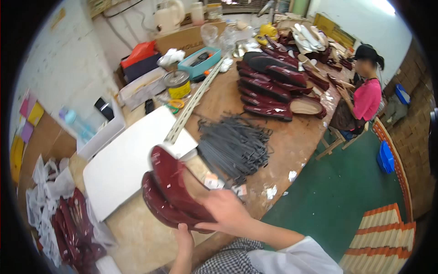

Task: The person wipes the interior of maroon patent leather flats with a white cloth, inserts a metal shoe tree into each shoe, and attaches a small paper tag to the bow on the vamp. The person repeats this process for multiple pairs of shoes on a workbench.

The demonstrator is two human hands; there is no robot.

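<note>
A pair of dark red glossy flat shoes [171,182] is held up over the near part of the workbench, one shoe against the other. My right hand [226,211] is closed on their heel end, its fingers partly inside the upper shoe. From below, my left hand [184,239] touches the underside of the pair with its fingertips; most of its grip is hidden by the shoes. A white board [132,160] lies just beyond the shoes. To the right of it spreads a pile of dark grey straps [235,144].
Stacked dark red shoes [273,86] cover the bench farther back. A slotted metal bar [196,100] runs along it. At left are a white bin [102,132] and bagged shoes [68,223]. A co-worker in pink [367,98] sits at the far right, handling a shoe.
</note>
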